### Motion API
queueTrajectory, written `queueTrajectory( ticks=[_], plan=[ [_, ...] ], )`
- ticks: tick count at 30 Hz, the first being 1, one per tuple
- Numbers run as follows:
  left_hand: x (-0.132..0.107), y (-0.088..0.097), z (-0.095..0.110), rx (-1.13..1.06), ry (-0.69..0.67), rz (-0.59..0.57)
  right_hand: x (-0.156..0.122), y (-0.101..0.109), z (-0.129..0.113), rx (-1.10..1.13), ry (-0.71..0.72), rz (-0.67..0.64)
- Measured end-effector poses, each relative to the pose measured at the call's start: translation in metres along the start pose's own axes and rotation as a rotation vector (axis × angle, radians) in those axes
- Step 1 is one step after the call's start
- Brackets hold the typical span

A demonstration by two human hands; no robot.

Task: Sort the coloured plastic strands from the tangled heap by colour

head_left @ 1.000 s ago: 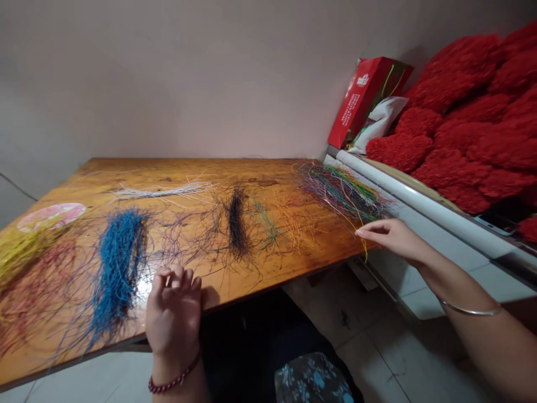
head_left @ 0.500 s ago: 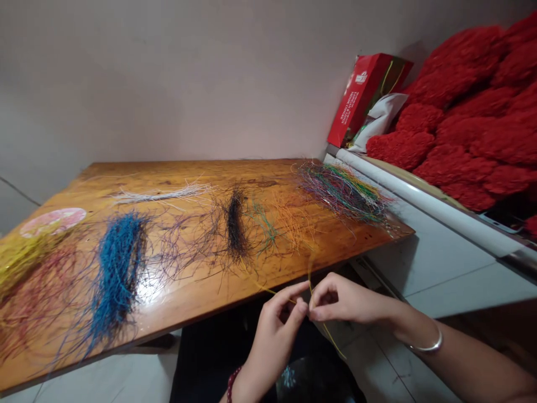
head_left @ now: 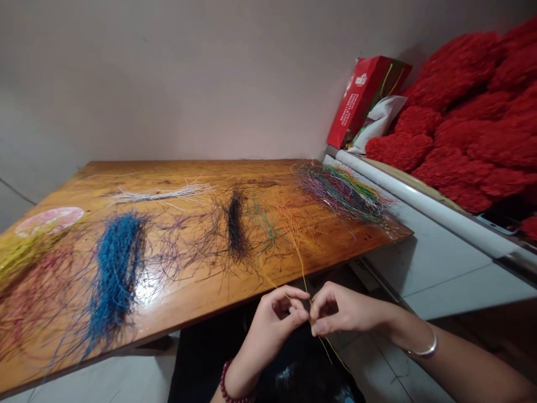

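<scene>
My left hand and my right hand meet just below the front edge of the wooden table. Both pinch thin yellow strands that run up past the table edge and trail down below my right hand. On the table lie sorted heaps of thin threads: a mixed multicoloured heap at the far right, orange threads, green threads, a black bunch, a blue heap, white strands, and yellow and red threads at the left.
A white ledge runs along the table's right side. On it lie fluffy red bundles, a red box and a white bag. A pink round sticker sits at the table's left. A plain wall stands behind.
My right hand left the multicoloured heap and came down in front of me. My left hand came off the table near the blue heap and joined it on the yellow strands.
</scene>
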State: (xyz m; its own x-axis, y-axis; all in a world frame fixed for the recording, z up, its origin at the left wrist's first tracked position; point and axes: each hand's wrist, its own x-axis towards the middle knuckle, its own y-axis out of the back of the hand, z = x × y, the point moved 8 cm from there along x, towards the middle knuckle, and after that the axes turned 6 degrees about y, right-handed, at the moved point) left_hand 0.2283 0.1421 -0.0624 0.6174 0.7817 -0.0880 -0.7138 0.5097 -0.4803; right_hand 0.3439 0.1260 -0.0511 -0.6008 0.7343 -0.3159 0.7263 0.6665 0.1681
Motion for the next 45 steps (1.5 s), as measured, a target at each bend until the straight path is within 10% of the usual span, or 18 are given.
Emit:
queueTrajectory(
  ticks=[17, 25, 33, 45],
  plan=[
    [0.006, -0.001, -0.015, 0.018, 0.017, -0.059, 0.001, -0.011, 0.010, 0.040, -0.019, -0.138],
    [-0.006, 0.011, 0.017, 0.394, -0.262, 0.211, 0.004, 0.000, 0.001, -0.079, 0.056, 0.060],
    [-0.012, 0.004, 0.026, 0.623, -0.415, 0.241, -0.004, 0.009, -0.026, -0.377, 0.258, 0.387],
    [-0.025, 0.015, 0.037, 0.548, -0.498, 0.388, -0.006, 0.004, -0.029, -0.516, 0.276, 0.343]
  ],
)
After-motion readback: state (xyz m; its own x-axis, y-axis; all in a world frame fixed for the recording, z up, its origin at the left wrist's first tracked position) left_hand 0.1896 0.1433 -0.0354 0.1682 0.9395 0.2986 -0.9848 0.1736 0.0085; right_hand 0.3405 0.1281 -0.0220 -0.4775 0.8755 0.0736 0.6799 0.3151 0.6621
